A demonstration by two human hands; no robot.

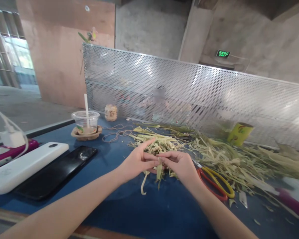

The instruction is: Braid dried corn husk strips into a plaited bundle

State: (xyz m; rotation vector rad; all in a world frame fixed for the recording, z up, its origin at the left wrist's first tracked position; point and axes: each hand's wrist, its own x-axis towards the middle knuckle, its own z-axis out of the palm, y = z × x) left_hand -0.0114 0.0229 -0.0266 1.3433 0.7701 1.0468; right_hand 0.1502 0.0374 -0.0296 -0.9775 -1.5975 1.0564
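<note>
My left hand [136, 161] and my right hand [179, 165] meet above the blue table. Both have thumb and fingers closed on a narrow strip of pale green dried leaf [159, 171], which looks like corn husk. One left finger stretches out, away from the pinch. The fingertips cover part of the strip, and its lower end hangs below them. Just behind my hands lies a bundle of chopped and long dried leaf strips [164, 143]. A pair of scissors [218, 184] with red and yellow handles rests beside my right wrist, its blades partly hidden.
Loose dried strips [221, 159] spread across the right, near a yellow-green can [240, 133]. To the left are a black phone [57, 172], a white power bank [27, 166] and a plastic cup with a straw [86, 119]. A perforated metal screen [144, 86] stands behind.
</note>
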